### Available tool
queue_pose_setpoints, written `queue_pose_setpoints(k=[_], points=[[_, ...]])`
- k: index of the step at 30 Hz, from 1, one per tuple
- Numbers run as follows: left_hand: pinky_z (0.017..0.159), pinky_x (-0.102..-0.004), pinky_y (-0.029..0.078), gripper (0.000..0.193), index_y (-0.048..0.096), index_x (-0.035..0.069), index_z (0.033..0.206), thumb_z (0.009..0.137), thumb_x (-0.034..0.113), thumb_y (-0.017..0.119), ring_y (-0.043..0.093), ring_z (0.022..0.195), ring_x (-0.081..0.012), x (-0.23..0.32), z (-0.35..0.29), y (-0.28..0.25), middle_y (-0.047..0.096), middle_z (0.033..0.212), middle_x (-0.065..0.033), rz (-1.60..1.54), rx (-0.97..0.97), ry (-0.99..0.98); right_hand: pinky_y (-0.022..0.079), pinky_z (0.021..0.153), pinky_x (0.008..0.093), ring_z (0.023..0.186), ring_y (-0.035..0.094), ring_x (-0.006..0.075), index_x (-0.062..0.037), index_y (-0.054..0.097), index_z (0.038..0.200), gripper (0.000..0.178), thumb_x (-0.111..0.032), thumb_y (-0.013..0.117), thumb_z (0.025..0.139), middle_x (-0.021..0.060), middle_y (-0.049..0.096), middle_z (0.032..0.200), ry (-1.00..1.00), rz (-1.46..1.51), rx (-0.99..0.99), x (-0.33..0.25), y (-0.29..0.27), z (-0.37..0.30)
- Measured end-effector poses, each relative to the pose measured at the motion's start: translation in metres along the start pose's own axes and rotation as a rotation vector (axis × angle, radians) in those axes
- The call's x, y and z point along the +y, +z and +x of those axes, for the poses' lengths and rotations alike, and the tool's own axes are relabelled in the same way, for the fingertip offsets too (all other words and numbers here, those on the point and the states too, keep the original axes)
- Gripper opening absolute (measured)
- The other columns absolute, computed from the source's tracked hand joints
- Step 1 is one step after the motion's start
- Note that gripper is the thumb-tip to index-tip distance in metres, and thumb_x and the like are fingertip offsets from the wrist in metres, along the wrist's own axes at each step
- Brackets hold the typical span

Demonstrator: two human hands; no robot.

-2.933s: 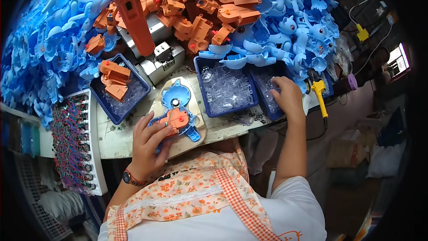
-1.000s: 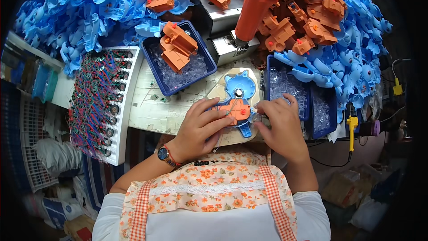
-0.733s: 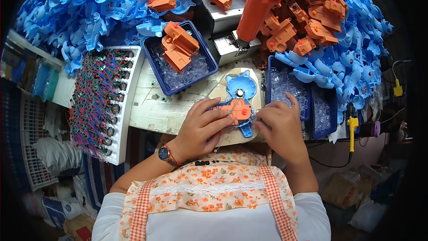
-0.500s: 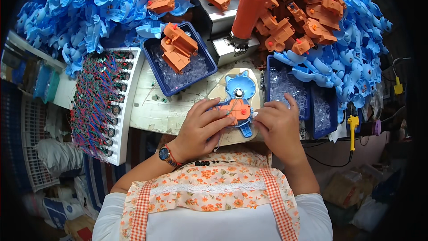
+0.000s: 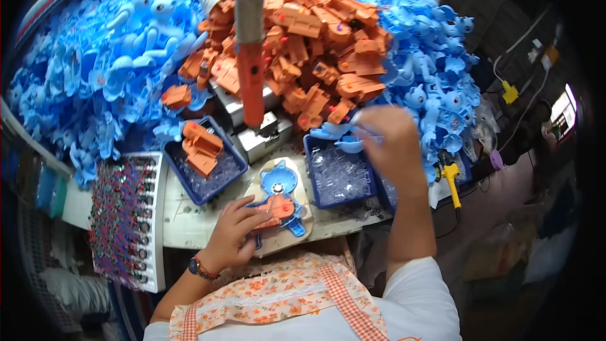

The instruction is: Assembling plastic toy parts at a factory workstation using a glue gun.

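Note:
A blue animal-shaped toy shell half (image 5: 282, 180) lies on a pale board (image 5: 305, 201), with a round metallic part in its head. An orange plastic housing (image 5: 281, 207) with a red knob sits in its body, thin wires around it. My left hand (image 5: 235, 230) holds the housing's left end, fingers bent over it and the thumb side low. My right hand (image 5: 392, 142) is raised at the right, over loose blue shell pieces (image 5: 348, 144) at the edge of the heap. Motion smears its fingers, so I cannot make out whether they grip a piece.
Blue bins (image 5: 341, 204) of clear small parts flank the board; the left bin (image 5: 201, 202) also holds orange housings. A white foam tray (image 5: 158, 227) carries wired round parts. Orange housings (image 5: 303, 25) and blue shells (image 5: 139, 44) are heaped behind. A thick pole (image 5: 251, 44) hangs mid-view.
My right hand has left the housing's right side and moved away to the loose blue shells. My left hand stays on the housing. The whole view has shifted, showing more of the heaps.

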State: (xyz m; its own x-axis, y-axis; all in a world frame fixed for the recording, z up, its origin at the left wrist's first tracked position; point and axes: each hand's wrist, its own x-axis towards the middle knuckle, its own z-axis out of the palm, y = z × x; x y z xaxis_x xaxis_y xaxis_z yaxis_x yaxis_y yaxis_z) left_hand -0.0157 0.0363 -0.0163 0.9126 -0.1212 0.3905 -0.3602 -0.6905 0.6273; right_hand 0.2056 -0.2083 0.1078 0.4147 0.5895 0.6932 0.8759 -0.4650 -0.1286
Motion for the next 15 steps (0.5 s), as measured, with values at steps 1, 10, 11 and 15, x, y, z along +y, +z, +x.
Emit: queue_pose_setpoints(k=[1,10,11,15], points=[[0.104,-0.0504,0.039,0.056,0.065,0.009,0.116,0.062,0.001,0.054,0.050,0.121,-0.0405,-0.001,0.001,-0.003,0.063,0.115,-0.0118,0.001,0.000,0.024,0.049,0.080,0.0410,0.088,0.065,0.0317,-0.0046,0.070,0.087,0.016,-0.010,0.075,0.072,0.0110,0.070,0.091,0.064,-0.126,0.019,0.021,-0.013,0.015],[0.107,-0.0478,0.037,0.044,0.063,0.005,0.120,0.077,0.006,0.050,0.051,0.121,-0.0387,0.006,0.004,-0.014,0.065,0.114,-0.0139,-0.240,-0.019,-0.090,0.044,0.093,0.0493,0.112,0.058,0.0291,-0.0205,0.070,0.107,0.034,-0.010,0.067,0.074,0.0085,0.062,0.121,0.213,-0.841,0.051,0.221,-0.003,0.115],[0.107,-0.0469,0.036,0.041,0.063,0.005,0.121,0.083,0.009,0.049,0.049,0.123,-0.0375,0.006,0.006,-0.014,0.065,0.117,-0.0123,-0.263,-0.038,-0.146,0.042,0.095,0.0485,0.111,0.059,0.0265,-0.0202,0.071,0.100,0.028,-0.010,0.066,0.075,0.0065,0.063,0.120,0.187,-0.835,0.100,0.236,0.000,0.118],[0.105,-0.0441,0.038,0.034,0.063,0.004,0.121,0.091,0.014,0.053,0.051,0.123,-0.0335,0.009,0.007,-0.010,0.067,0.115,-0.0115,-0.236,0.015,-0.180,0.041,0.096,0.0466,0.108,0.060,0.0221,-0.0184,0.072,0.091,0.019,-0.013,0.070,0.073,0.0008,0.064,0.118,0.114,-0.853,0.249,0.224,-0.017,0.119]])
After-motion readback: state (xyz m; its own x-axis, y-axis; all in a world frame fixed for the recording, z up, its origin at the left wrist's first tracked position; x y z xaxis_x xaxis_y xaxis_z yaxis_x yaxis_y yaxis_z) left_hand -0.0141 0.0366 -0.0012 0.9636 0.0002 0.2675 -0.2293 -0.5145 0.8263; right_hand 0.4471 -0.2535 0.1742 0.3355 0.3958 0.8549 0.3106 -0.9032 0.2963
